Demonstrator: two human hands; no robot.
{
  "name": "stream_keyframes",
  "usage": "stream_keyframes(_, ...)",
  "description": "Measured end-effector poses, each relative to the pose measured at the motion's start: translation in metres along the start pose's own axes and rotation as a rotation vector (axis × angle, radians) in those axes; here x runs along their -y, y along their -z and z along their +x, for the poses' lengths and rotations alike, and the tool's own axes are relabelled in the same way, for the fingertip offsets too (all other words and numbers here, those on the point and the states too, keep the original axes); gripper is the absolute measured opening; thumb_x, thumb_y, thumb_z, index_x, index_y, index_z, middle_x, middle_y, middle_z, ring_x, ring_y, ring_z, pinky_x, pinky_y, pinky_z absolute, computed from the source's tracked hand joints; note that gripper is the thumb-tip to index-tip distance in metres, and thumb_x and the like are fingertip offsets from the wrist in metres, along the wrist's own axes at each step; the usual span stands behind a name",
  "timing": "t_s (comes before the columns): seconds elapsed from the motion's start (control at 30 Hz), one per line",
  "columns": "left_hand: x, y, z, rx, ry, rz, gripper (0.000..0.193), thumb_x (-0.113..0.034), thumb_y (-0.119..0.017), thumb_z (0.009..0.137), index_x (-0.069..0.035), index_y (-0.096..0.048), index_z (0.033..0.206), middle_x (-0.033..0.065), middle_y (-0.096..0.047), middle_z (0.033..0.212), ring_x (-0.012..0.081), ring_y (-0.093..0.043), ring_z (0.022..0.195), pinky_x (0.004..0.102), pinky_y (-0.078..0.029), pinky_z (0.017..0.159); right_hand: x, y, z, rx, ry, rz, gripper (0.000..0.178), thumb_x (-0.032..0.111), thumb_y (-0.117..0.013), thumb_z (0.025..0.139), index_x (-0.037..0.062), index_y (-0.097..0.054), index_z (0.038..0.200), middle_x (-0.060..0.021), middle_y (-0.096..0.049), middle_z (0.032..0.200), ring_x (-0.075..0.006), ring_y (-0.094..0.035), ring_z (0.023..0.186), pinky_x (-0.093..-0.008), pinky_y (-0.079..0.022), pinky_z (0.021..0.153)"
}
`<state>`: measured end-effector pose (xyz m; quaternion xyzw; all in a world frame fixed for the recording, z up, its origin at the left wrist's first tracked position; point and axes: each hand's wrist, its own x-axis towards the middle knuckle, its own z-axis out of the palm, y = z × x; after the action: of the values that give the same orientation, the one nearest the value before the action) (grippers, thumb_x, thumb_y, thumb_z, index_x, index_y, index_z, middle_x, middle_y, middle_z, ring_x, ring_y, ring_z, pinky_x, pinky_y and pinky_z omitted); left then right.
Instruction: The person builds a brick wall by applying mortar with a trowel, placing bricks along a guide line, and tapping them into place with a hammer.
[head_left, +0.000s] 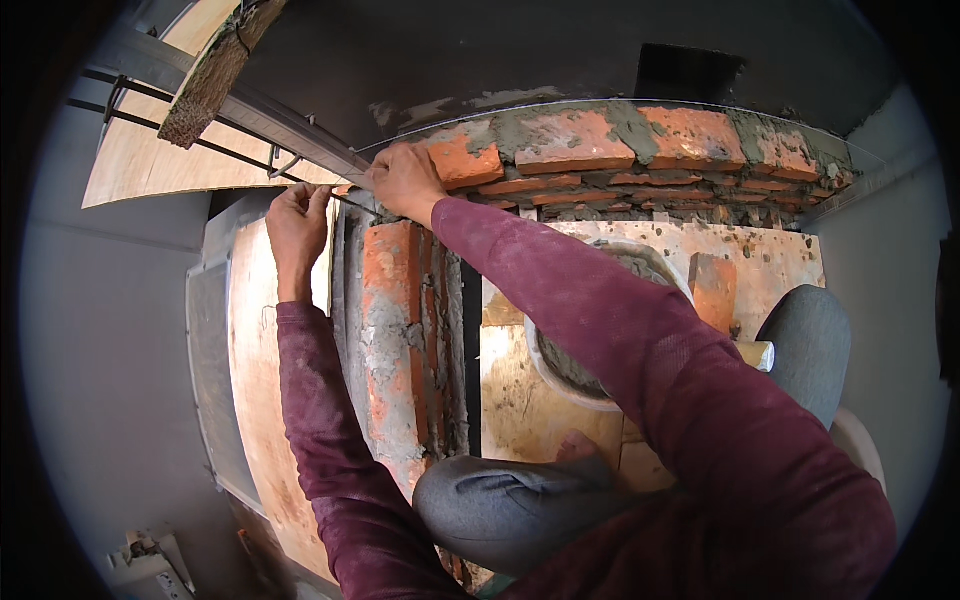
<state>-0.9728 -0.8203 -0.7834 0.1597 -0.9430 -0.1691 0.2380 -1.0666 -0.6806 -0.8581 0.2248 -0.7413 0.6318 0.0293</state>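
At the corner of two low brick walls, both my hands are closed and close together. My left hand point(298, 232) pinches thumb and fingertips beside a thin dark steel rod point(352, 205); anything between those tips is too small to name. With curled fingers, my right hand point(408, 185) rests at the left end of the far brick course point(575, 140), next to a long metal bar point(310, 135). What its fingers hold is hidden. A thin string point(600, 101) runs rightward above that course. The nearer wall point(390, 290), smeared with grey mortar, lies below my hands.
Between my forearms and knees stands a pale tub of mortar point(562, 375) on a plywood board point(505, 400). A loose brick point(712, 290) is to its right. A rough wooden piece point(205, 90) hangs at upper left, across the rods. Plywood point(255, 400) lines the left side.
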Motion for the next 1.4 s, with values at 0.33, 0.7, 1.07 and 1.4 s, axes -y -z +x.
stream_keyframes(0.33, -0.067, -0.041, -0.035, -0.097, 0.019, 0.449, 0.036, -0.028, -0.057, 0.093, 0.006, -0.069, 0.097, 0.0289, -0.068, 0.087, 0.0421, -0.068, 0.079, 0.0447, -0.054, 0.071, -0.011, -0.107, -0.043, 0.258, -0.497, 0.776, 0.029, 0.025, -0.069, 0.087, -0.0008, -0.067, 0.101, -0.0205, -0.070, 0.099, -0.0318, -0.070, 0.091, -0.0434, -0.055, 0.078)
stream_keyframes(0.7, -0.085, 0.018, -0.047, 0.526, 0.192, 0.170, 0.051, -0.039, -0.051, 0.102, 0.009, -0.066, 0.095, 0.0283, -0.064, 0.078, 0.0218, -0.061, 0.072, 0.0341, -0.048, 0.067, -0.007, -0.013, -0.045, 0.885, -0.241, -0.327, 0.047, 0.041, -0.060, 0.093, -0.0040, -0.066, 0.107, -0.0201, -0.068, 0.110, -0.0288, -0.065, 0.108, -0.0356, -0.051, 0.090)
stream_keyframes(1.07, -0.028, -0.024, 0.003, -0.127, 0.338, -0.441, 0.074, -0.026, -0.080, 0.083, 0.011, -0.043, 0.135, 0.0150, -0.066, 0.112, 0.0204, -0.062, 0.104, 0.0306, -0.043, 0.097, 0.037, 0.282, -0.030, 1.370, 0.152, -0.318, 0.032, 0.027, -0.060, 0.095, -0.0005, -0.069, 0.108, -0.0204, -0.070, 0.092, -0.0386, -0.067, 0.088, -0.0456, -0.051, 0.081)
stream_keyframes(1.4, -0.017, -0.056, 0.023, -0.259, 0.444, -0.343, 0.083, -0.028, -0.090, 0.072, 0.017, -0.046, 0.125, 0.0100, -0.061, 0.097, 0.0166, -0.057, 0.091, 0.0257, -0.046, 0.085, -0.012, 0.381, -0.056, 1.222, 0.140, -0.360, 0.027, 0.025, -0.062, 0.093, -0.0010, -0.066, 0.096, -0.0231, -0.066, 0.086, -0.0436, -0.063, 0.087, -0.0498, -0.049, 0.077)
